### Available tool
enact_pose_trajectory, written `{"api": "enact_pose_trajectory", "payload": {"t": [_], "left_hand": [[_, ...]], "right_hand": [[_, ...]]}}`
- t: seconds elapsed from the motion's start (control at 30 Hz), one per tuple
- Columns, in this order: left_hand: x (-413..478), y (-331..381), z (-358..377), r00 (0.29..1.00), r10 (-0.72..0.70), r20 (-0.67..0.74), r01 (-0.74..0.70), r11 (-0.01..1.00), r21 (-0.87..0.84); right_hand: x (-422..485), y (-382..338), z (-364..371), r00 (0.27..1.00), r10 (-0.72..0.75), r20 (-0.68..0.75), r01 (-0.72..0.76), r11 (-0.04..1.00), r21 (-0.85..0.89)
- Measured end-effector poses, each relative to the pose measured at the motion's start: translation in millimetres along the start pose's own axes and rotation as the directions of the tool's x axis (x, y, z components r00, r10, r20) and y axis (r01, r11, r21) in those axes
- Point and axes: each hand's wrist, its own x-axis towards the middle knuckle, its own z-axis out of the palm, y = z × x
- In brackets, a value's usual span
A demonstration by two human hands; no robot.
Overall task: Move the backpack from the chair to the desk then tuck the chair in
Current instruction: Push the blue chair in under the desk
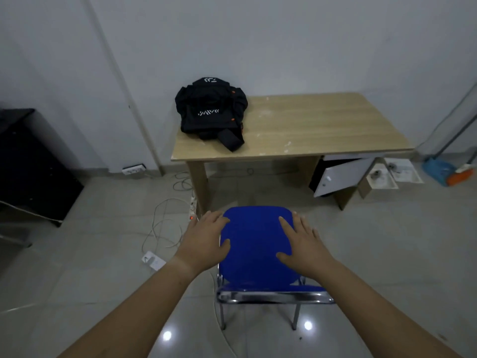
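Backpack (211, 112) already on bench (309, 125), at its left rear corner, straps trailing toward front edge. Chair (255, 244) well apart from bench front edge, seat bare. Left hand (206, 240) and right hand (300, 240) over seat sides, fingers (285, 223) spread wide, gripping nothing; contact uncertain. Tuck-in step in hand. Next: hold seat or frame, push straight between bench legs.

We count one backpack (211, 112), one desk (309, 125), one blue chair (255, 244) and two hands: the left (206, 239) and the right (304, 244). We also count one broom (459, 174) and one black cabinet (28, 164).
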Motion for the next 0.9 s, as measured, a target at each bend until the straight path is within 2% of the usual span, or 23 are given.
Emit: {"api": "enact_pose_trajectory", "payload": {"t": [0.23,0.37,0.5,0.67,0.73,0.8,0.9], "left_hand": [[-37,31,43,0.995,-0.004,0.102,0.014,0.995,-0.098],[-52,39,62,0.985,-0.005,0.174,0.013,0.999,-0.045],[-55,41,73,0.976,0.013,0.215,-0.014,1.0,0.0],[-59,46,93,0.917,0.066,0.393,-0.095,0.994,0.054],[-59,50,104,0.89,0.044,0.454,-0.073,0.996,0.045],[-55,53,110,0.916,0.03,0.4,-0.056,0.997,0.054],[-47,53,111,0.924,0.039,0.38,-0.102,0.984,0.146]], "right_hand": [[-49,28,26,1.0,0.019,0.011,-0.019,1.0,0.013],[-59,34,36,0.998,0.038,0.055,-0.042,0.997,0.071],[-63,39,44,0.997,-0.006,0.081,0.0,0.997,0.075],[-65,49,57,0.959,-0.093,0.269,0.098,0.995,-0.004],[-59,49,62,0.963,-0.134,0.234,0.174,0.972,-0.156],[-55,48,66,0.976,-0.161,0.149,0.195,0.95,-0.246],[-55,54,71,0.977,-0.187,0.106,0.204,0.961,-0.187]]}}
